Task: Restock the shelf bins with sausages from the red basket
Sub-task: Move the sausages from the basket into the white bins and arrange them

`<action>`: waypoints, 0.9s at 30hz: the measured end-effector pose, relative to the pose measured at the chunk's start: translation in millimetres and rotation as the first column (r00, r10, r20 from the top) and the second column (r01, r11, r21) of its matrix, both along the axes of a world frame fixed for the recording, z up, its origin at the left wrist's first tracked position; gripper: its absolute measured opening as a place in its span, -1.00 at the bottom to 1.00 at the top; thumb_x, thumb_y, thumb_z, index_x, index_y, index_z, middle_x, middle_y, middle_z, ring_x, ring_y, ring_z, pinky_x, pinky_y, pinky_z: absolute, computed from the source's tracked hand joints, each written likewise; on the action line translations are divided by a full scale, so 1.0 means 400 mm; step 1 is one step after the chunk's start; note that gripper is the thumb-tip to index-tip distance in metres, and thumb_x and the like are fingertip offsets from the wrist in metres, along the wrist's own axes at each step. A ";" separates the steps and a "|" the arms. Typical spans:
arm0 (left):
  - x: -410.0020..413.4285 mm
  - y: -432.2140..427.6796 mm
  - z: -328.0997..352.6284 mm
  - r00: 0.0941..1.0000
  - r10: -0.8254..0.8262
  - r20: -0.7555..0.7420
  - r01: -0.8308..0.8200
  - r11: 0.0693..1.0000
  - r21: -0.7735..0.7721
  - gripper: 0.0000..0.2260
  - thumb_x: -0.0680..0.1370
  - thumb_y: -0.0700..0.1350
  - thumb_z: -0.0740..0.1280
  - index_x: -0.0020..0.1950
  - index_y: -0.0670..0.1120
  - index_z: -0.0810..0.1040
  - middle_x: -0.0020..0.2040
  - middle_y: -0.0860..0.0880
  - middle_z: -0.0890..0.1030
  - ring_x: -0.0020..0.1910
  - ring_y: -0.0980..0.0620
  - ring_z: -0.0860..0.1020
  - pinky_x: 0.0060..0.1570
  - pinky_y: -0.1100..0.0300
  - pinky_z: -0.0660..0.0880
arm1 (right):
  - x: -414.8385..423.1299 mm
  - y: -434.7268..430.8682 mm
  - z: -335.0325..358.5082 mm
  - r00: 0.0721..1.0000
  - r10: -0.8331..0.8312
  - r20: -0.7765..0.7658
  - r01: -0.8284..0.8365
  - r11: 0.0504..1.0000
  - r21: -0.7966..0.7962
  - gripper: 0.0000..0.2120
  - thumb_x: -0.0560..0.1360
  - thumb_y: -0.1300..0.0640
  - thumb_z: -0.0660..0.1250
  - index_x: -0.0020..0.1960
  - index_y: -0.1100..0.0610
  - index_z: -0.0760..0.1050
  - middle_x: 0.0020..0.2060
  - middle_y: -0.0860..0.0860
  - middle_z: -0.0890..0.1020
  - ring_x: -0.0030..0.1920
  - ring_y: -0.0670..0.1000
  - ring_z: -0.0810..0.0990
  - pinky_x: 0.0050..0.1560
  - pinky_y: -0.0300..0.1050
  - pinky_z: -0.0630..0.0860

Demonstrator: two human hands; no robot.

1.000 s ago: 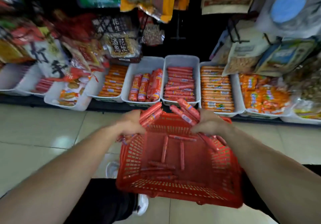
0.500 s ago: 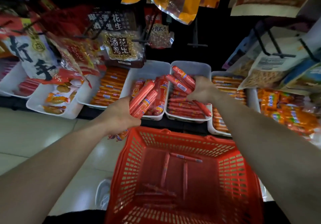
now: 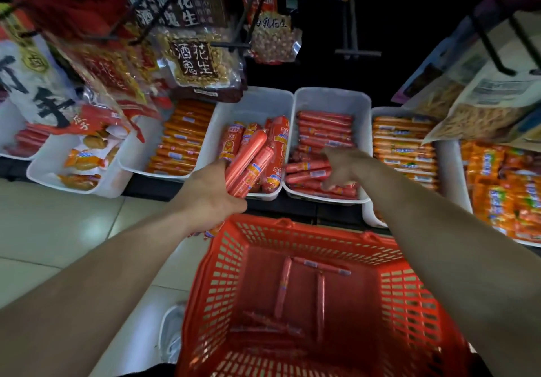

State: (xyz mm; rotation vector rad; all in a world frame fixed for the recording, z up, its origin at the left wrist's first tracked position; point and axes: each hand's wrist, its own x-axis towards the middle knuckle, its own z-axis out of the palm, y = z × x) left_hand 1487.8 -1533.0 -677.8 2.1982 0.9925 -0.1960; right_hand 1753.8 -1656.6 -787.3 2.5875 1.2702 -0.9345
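Several thick red film-wrapped sausages [image 3: 248, 166] sit gripped in my left hand [image 3: 210, 198] beyond the red plastic mesh basket [image 3: 222, 274], my right hand [image 3: 342, 166] in a white plastic bin [image 3: 330, 100], hold unclear; the overfull bundle may spill.

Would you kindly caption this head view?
Left hand grips thick red sausages at a white plastic bin; right hand touches thin red sausages.

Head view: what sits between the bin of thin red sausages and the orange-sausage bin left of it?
A white bin of thick red sausages, shown in head view.

One red basket [image 3: 295, 231], two hands [image 3: 212, 193] [image 3: 342, 167]
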 end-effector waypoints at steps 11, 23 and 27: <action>-0.013 0.000 -0.031 0.997 -0.062 -0.045 0.061 0.998 -0.028 -0.63 0.42 -0.13 0.50 0.14 0.03 0.45 -0.14 0.01 0.56 -0.25 0.09 0.60 -0.38 0.27 0.45 | -0.003 -0.038 0.026 0.930 0.263 0.257 -0.210 0.953 -0.216 -0.29 0.48 -0.48 0.03 0.52 -0.17 0.18 0.38 -0.04 0.47 0.37 0.09 0.45 0.18 0.04 0.45; 0.281 -0.052 -0.081 0.909 -0.388 -0.154 0.408 0.903 0.134 -0.62 0.40 -0.14 0.51 0.08 0.05 0.39 -0.12 0.06 0.51 -0.17 0.02 0.52 -0.28 0.20 0.40 | 0.075 -0.340 0.103 0.970 0.231 0.077 -0.225 0.971 -0.077 -0.52 0.57 -0.25 0.19 0.41 -0.07 0.38 0.16 -0.05 0.60 0.16 0.04 0.56 0.10 -0.03 0.51; 0.459 -0.084 -0.160 0.836 -0.503 -0.217 0.545 0.806 0.231 -0.59 0.44 -0.15 0.50 0.22 0.01 0.46 0.06 -0.02 0.60 -0.05 -0.03 0.57 -0.01 0.09 0.53 | 0.095 -0.440 0.040 0.999 0.013 -0.043 -0.011 0.999 0.042 -0.55 0.57 -0.22 0.23 0.34 0.02 0.46 0.08 -0.05 0.65 0.06 -0.01 0.59 0.15 -0.06 0.49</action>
